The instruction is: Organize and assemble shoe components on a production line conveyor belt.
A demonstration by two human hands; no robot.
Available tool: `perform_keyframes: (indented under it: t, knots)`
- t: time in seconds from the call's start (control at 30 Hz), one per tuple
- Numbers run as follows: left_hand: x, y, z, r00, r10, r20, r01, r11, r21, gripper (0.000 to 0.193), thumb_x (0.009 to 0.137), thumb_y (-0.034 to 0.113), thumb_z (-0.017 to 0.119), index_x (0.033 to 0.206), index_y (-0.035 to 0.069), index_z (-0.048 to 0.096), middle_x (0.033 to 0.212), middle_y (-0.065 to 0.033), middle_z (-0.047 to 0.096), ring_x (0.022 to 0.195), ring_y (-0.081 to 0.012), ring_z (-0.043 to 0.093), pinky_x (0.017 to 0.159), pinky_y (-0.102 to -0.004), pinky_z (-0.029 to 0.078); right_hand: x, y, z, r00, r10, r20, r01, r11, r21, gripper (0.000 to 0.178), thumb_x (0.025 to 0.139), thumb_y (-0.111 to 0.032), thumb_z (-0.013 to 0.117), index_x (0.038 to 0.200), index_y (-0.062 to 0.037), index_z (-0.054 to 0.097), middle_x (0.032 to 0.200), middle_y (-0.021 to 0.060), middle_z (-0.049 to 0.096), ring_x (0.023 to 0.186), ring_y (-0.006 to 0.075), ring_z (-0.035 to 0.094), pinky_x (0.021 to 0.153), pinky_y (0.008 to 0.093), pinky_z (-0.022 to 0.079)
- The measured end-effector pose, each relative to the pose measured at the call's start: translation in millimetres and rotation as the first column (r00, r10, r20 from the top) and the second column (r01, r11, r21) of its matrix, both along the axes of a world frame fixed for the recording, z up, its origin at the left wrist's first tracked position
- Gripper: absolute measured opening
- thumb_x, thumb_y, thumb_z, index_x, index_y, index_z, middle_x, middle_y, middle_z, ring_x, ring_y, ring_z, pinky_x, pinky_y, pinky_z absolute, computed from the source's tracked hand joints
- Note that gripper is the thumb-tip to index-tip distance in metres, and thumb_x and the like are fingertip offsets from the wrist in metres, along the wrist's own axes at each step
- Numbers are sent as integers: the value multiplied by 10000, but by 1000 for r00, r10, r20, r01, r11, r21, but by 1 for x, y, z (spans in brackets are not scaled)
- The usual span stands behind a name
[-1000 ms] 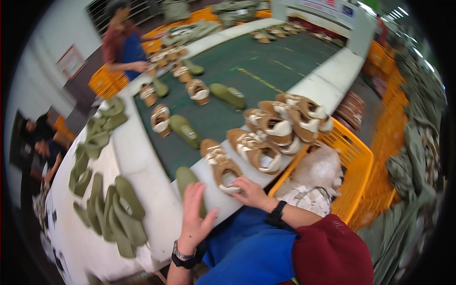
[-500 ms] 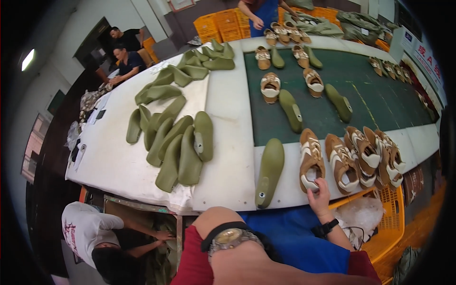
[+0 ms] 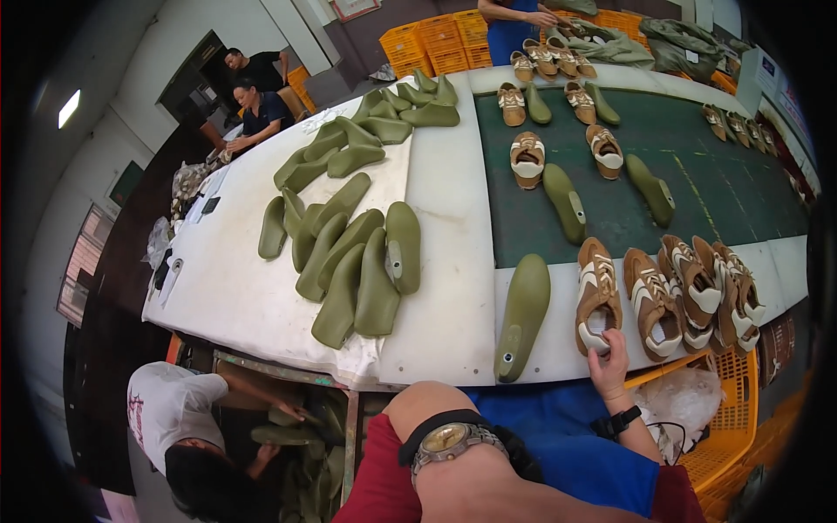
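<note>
A brown and white sneaker [image 3: 598, 288] stands at the table's near edge, toe pointing away from me. The fingers of my right hand [image 3: 609, 359] are closed on its heel, and that wrist wears a black band. Left of the sneaker lies a green shoe last [image 3: 523, 314]. Close to the camera, at the bottom middle, is my left hand [image 3: 430, 401], with a metal watch on its wrist. Its fingers are hidden from view. Several more brown sneakers [image 3: 654, 303] stand in a row to the right of the held one.
Many green lasts [image 3: 357, 288] lie on the white tabletop [image 3: 235, 279] at left. On the green mat [image 3: 697, 192], sneakers alternate with lasts. An orange crate [image 3: 737, 405] sits below at right. A person in a white shirt [image 3: 174, 405] bends at lower left; others work farther off.
The whole scene has shifted slightly right in view. My right hand stays at the sneaker's heel. At lower left, the person's hands now hold a green last.
</note>
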State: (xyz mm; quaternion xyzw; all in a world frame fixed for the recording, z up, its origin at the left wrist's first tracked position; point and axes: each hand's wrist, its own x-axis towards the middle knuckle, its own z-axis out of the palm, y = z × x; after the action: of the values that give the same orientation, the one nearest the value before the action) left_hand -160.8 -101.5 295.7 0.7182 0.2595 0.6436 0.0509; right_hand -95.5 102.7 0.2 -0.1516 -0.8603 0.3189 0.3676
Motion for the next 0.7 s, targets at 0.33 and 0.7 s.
perform_keyframes:
  t: [0.33,0.7]
  knots:
    - [-7,-9,13,998,-54,19,53,998,42,346,852,201,603,1150,33,549,1056,-191,574,956,-306,565,886,-396,425,1,-2,3,1000,9,-7,-10,1000,-12,425,726,-37,667,1118,-48,502,1063,157,542,780,271,573,549,297,457]
    - [-15,-13,21,984,-149,100,139,985,99,333,856,139,603,1173,53,551,1012,-157,596,912,-256,592,864,-336,454,-4,-2,3,1000,-2,-2,2,1000,-20,414,731,-44,674,1110,-52,505,1064,150,545,778,261,578,549,296,463]
